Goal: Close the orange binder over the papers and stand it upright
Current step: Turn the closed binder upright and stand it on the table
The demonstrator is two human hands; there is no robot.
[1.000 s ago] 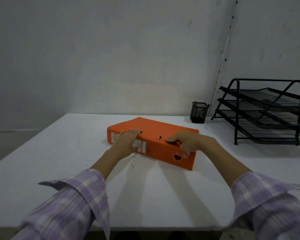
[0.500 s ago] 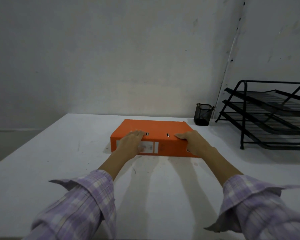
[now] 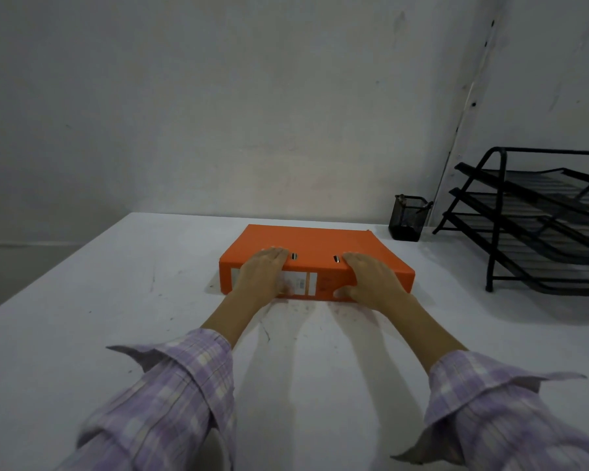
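The orange binder (image 3: pixel 320 244) lies flat and closed on the white table (image 3: pixel 116 300), its spine with a white label facing me. No papers show. My left hand (image 3: pixel 262 275) grips the left part of the spine, fingers over the top cover's near edge. My right hand (image 3: pixel 368 280) grips the right part of the spine the same way, thumb low on the spine and fingers on the cover. Two metal slots in the cover show between my hands.
A black mesh pen cup (image 3: pixel 408 217) stands at the back, right of the binder. A black wire three-tier letter tray (image 3: pixel 538 226) fills the right side. The wall runs along the table's far edge.
The binder has turned from a diagonal lie to square with its spine facing me. Both hands stayed on the spine and turned with it.
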